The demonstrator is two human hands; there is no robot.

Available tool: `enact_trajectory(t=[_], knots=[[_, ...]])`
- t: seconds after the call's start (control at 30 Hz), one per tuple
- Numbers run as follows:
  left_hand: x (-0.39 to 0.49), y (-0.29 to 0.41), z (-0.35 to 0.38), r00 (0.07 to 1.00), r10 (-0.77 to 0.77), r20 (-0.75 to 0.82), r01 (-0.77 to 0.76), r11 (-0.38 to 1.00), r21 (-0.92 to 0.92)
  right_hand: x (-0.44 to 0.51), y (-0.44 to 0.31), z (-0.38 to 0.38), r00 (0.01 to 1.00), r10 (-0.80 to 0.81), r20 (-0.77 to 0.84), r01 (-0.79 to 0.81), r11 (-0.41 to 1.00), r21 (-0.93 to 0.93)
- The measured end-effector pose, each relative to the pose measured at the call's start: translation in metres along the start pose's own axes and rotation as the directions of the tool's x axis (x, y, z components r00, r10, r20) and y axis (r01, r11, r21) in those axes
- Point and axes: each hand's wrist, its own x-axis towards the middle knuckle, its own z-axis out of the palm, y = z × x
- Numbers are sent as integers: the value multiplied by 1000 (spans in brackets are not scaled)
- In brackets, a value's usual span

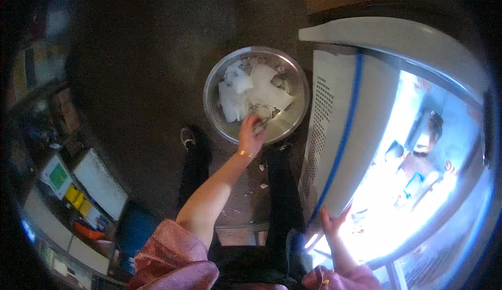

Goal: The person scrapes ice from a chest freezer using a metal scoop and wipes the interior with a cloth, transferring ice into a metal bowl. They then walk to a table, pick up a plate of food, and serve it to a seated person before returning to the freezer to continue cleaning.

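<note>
A round metal basin (304, 94) stands on the floor before me, holding white sheet-like pieces (266, 86) and chunks that look like ice. My left hand (253, 131), with a thin band at the wrist, reaches over the basin's near rim; its fingers are curled and blurred, and a pale piece seems to be between them. At the right is a white chest freezer (349, 141) with a blue stripe and a brightly lit inside. My right hand (333, 223) rests at the freezer's near edge, thumb and fingers spread. Glare hides part of the freezer's contents.
Small white fragments (264, 186) lie on the dark floor between my legs. My shoe (188, 136) is left of the basin. Farther left are a counter (51, 219) with yellow and orange items, and a blue object (137, 227) that I cannot identify.
</note>
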Motion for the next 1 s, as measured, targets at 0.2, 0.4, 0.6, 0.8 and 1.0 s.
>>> enact_trajectory(t=[0.2,0.4,0.6,0.8,1.0], knots=[[-94,129,-132,891,427,152,-436,900,29,7,-59,-1,959,-276,61,282,938,-200],[-148,227,-160,613,688,389,-768,634,87,-21,-76,-25,957,-290,-21,255,872,-418],[-171,283,-99,-14,656,755,-894,330,-303,-100,-90,-59,680,-251,689,-630,281,724],[-139,321,-52,-289,514,808,-937,21,-349,-71,-31,-67,996,-30,-84,74,797,599],[22,406,-24,316,847,429,-925,174,338,44,108,-97,522,658,-543,-424,752,505]])
